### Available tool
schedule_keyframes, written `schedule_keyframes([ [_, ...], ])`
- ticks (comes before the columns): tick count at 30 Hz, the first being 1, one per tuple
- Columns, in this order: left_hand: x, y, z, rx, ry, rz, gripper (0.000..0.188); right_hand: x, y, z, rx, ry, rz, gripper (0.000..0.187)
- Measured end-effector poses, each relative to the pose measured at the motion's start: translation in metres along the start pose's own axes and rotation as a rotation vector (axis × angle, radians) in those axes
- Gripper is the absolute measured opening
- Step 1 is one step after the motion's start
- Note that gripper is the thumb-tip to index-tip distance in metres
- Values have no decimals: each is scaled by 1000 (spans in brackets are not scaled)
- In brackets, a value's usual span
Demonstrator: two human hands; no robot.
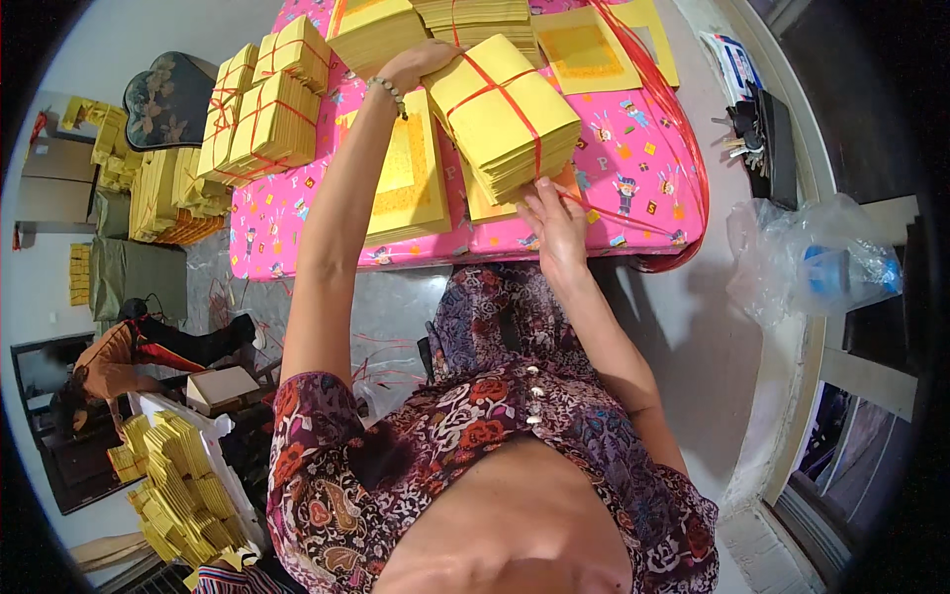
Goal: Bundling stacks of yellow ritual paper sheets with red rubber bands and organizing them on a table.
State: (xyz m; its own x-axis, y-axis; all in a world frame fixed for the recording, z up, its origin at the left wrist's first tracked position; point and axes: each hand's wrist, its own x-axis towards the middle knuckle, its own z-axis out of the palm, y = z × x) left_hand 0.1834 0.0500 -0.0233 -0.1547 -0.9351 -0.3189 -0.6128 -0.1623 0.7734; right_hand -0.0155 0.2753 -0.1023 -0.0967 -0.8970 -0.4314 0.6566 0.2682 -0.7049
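A thick bundle of yellow paper (503, 114), tied crosswise with red ribbon (507, 96), sits tilted near the middle of the pink table. My left hand (424, 61), a beaded bracelet at its wrist, grips the bundle's far left edge; its fingertips are partly hidden. At the near right corner my right hand (557, 230) has thumb and fingers bent against the bundle's lower edge, where the ribbon passes. From there a loose ribbon length (618, 220) runs right to the long red strands (683, 129) draped over the table's right side.
Left lie tied yellow bundles (272, 124); a printed paper stack (408, 173) lies beside my bundle, more stacks (381, 40) behind. At far left a person (134, 356) bends by piled yellow paper (188, 490). Right are a clear plastic bag (782, 257) and a dark pouch (777, 148).
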Motion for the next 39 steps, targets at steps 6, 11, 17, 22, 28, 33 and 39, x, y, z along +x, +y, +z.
schedule_keyframes([
  [6, -32, 12, 0, -153, 83, 10, 44, 8, -17, 0, -131, -36, -241, 16],
  [11, -64, -22, 19, -624, 202, 84, 37, 36, -52, -5, -321, -76, -633, 12],
  [17, -94, -54, 78, -867, 209, 53, 38, 78, -41, -58, -641, -43, -910, 14],
  [22, -115, -59, 98, -854, 297, 226, 42, 53, -34, -46, -480, -100, -745, 17],
  [28, -132, -62, 94, -910, 520, 290, 40, 83, -50, -17, -537, -207, -873, 16],
  [33, -126, -78, 105, -799, 509, 224, 40, 102, -36, -31, -547, -158, -691, 18],
  [39, -118, -64, 90, -861, 467, 159, 41, 94, -44, -22, -225, -203, -477, 18],
])
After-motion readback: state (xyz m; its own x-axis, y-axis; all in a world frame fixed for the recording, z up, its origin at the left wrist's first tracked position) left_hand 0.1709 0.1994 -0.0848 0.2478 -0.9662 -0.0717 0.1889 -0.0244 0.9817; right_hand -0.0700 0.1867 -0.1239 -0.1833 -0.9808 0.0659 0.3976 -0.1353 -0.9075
